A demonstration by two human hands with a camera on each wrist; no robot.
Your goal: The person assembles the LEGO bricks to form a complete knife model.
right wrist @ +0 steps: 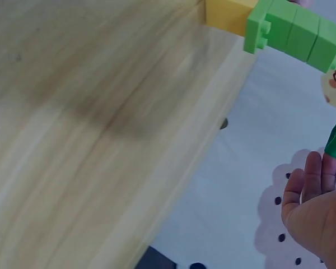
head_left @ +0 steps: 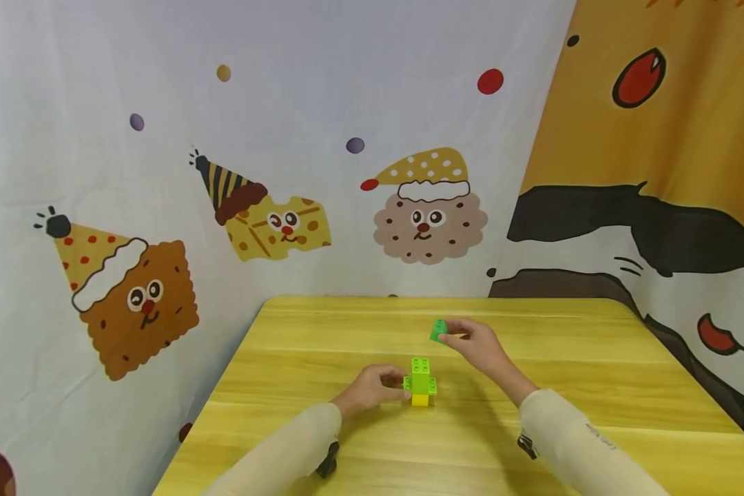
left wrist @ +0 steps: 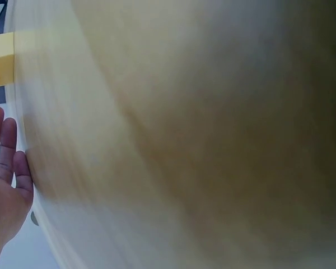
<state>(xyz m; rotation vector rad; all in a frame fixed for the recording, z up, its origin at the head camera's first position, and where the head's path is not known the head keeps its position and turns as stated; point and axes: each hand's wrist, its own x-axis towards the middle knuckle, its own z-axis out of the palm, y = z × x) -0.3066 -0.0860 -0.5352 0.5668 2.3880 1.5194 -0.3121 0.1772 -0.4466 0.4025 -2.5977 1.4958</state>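
A small tower of building blocks (head_left: pixel 420 380) stands upright on the table, with a yellow block (head_left: pixel 419 399) at its foot. Light green bricks (right wrist: pixel 297 32) are stacked above, and a wider green piece (head_left: pixel 432 386) juts out to both sides. My left hand (head_left: pixel 373 387) is at the tower's left, thumb in front and a finger behind the jutting end. Behind and right of the tower, my right hand (head_left: pixel 476 346) pinches a darker green block (head_left: pixel 438 331) between thumb and fingers, raised above the tower's top. In the left wrist view the yellow block shows beyond the fingers (left wrist: pixel 8 147).
The wooden table (head_left: pixel 533 413) has its far edge close to a printed cloth (head_left: pixel 347 103) with cartoon figures. Dark straps (head_left: pixel 328 460) sit at both sleeves.
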